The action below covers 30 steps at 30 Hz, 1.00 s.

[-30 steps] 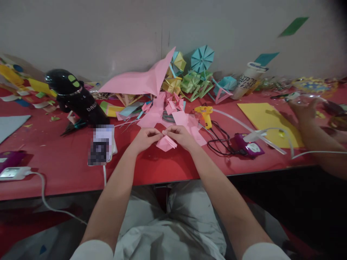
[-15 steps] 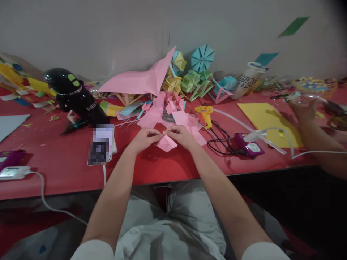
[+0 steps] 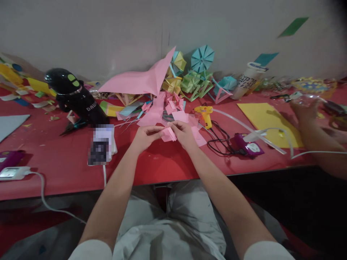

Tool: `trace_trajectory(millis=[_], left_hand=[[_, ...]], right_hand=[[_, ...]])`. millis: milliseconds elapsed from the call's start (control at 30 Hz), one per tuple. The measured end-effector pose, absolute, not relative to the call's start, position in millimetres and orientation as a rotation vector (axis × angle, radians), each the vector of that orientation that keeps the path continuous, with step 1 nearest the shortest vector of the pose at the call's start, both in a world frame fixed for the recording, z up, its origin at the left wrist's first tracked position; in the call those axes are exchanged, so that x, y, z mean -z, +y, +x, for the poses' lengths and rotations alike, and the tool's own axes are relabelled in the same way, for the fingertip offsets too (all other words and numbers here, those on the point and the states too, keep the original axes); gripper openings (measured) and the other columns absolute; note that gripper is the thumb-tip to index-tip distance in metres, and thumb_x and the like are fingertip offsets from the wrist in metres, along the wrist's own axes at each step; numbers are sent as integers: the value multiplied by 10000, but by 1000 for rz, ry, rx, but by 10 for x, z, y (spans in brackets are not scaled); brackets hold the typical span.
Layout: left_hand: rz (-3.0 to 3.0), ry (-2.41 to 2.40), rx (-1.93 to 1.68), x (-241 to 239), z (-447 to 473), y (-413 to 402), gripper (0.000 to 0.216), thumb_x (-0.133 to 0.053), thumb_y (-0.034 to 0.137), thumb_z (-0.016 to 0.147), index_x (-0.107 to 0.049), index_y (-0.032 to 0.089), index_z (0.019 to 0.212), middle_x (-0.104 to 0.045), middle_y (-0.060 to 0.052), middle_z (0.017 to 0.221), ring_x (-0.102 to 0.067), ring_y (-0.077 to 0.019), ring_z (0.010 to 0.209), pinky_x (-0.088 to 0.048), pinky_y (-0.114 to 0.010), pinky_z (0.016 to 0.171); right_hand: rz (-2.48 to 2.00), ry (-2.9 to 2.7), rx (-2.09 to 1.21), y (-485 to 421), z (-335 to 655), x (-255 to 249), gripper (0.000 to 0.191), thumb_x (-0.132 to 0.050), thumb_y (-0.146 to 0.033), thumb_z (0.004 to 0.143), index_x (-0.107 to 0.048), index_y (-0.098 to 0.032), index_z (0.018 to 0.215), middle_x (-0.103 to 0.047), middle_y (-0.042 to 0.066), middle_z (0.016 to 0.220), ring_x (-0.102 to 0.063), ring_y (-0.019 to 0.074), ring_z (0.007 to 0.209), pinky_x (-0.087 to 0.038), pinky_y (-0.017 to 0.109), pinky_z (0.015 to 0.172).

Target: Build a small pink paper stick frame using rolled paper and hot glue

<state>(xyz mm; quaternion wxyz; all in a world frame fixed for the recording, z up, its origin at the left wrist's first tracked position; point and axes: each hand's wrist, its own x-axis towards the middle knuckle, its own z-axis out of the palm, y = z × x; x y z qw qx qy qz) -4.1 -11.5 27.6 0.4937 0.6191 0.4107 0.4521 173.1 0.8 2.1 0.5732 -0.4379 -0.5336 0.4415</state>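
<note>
On the red table (image 3: 67, 162), a black bottle (image 3: 77, 97) lies at the left, a phone (image 3: 101, 144) just beside it. At the middle the left hand (image 3: 145, 136) and the right hand (image 3: 183, 133) meet on a small folded pink paper (image 3: 168, 134) — the fingers of both pinch it between them, just above the table, near a heap of pink paper pieces (image 3: 162, 108). Further right lie a yellow glue gun (image 3: 204, 113) and a yellow sheet (image 3: 267, 119) — beyond them, another person's hand (image 3: 306, 110).

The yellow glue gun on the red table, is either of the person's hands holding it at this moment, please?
No, the yellow glue gun lies untouched on the red table, while the left hand and right hand pinch a folded pink paper piece.
</note>
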Motion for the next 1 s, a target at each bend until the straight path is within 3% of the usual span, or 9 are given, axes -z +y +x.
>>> trace_trajectory(millis=[200,367,533,767,1000], left_hand=[[1530,1115,-1201,-262,-45,-85,306,-831,371,671,-808,178,908,-790,-80,939,-735,-262,898,-596,-381,834],[1545,1243,-1325,-213,-85,-34,231,-795,308,718,-805,193,917,-789,-65,951,-741,-263,922,-592,-406,882],[1626,1266,-1327,-215,-98,-30,211,-757,286,757,-801,200,945,-787,-53,975,-738,-253,955,-571,-411,940],[1702,1157,-1296,-188,-68,-32,255,-739,234,738,-791,192,984,-789,-62,966,-739,-227,879,-600,-339,803],[1806,1142,-1290,-205,-75,-55,168,-704,300,801,-779,200,913,-786,-58,942,-731,-202,868,-587,-310,788]], right_hand=[[-1036,-1294,-1001,1,1750,-28,347,-674,-544,789,-708,-201,828,-675,12,764,-598,143,710,-501,293,694],[-1010,-1305,-980,-13,1788,-58,361,-670,-569,790,-690,-217,867,-708,46,940,-649,183,930,-526,327,831],[-997,-1483,-982,-28,1770,-45,307,-720,-514,753,-701,-219,835,-694,86,1110,-631,240,1105,-545,370,869],[-996,-1495,-957,21,1763,48,255,-726,-463,749,-706,-209,763,-715,91,1066,-656,232,1065,-545,373,891],[-966,-1539,-961,-29,1745,-14,249,-747,-456,733,-727,-208,729,-733,73,1015,-679,204,954,-547,338,850]])
